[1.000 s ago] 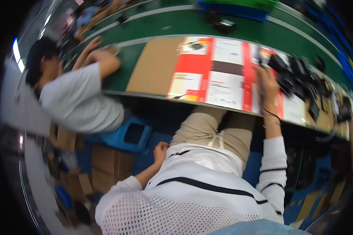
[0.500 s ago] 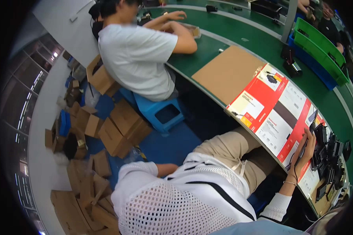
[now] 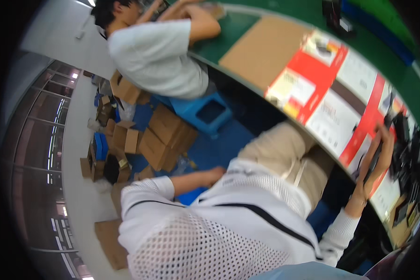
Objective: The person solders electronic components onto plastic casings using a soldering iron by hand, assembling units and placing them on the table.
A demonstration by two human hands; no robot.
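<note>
My right hand [image 3: 381,156] is at the near edge of the table, beside a heap of black devices and cables [image 3: 408,161]. Its fingers are closed around a slim black thing [image 3: 374,161] whose kind blur hides; a thin dark cord hangs by the wrist. Under that hand lies a red and white printed cardboard sheet [image 3: 329,116] with pictures on it. Bent in at my waist, my left hand [image 3: 213,176] is smeared by motion, and its fingers cannot be made out.
A co-worker in a white shirt [image 3: 154,51] sits on a blue plastic stool [image 3: 203,112] at the same green table. Plain brown cardboard [image 3: 266,51] lies between us. Brown cartons [image 3: 165,135] litter the floor at left. A green bin [image 3: 387,18] stands at far right.
The view has swung, so the table sits higher in the picture. My left forearm and hand have come into sight at my waist. The right hand keeps the black thing.
</note>
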